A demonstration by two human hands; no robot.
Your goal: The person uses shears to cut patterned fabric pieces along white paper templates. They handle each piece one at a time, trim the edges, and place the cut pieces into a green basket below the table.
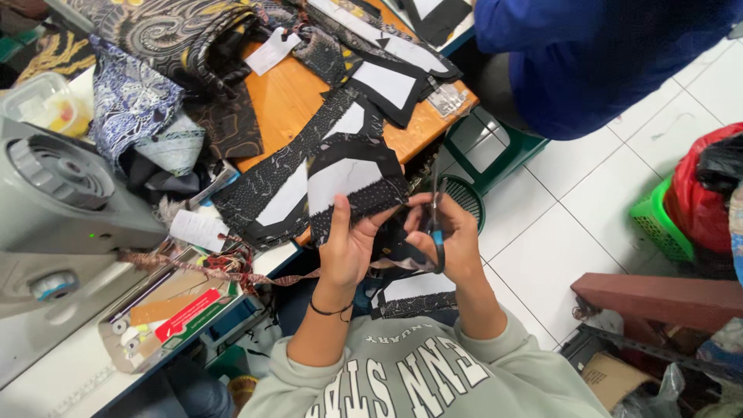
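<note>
1. While the left hand (346, 251) pinches the lower edge of a dark patterned fabric piece (352, 179) with a white interfacing patch, thumb on top and fingers beneath, the piece is held up in the air just off the edge of the wooden counter (286, 97).
2. The right hand (457, 244) is closed around a pair of scissors (436, 224), blades pointing up beside the piece's right edge.
3. By its look the piece is light, thin and limp; the white backing probably stiffens the middle, so the dark border is the part likely to droop. A grip close to the cut line should keep it taut.
4. Similar cut pieces (387, 77) lie on the counter.
5. A clear plastic tub (42, 101) at far left holds something yellowish, too small to identify.
6. A green basket (658, 220) on the floor holds a red bag (700, 193).
</note>
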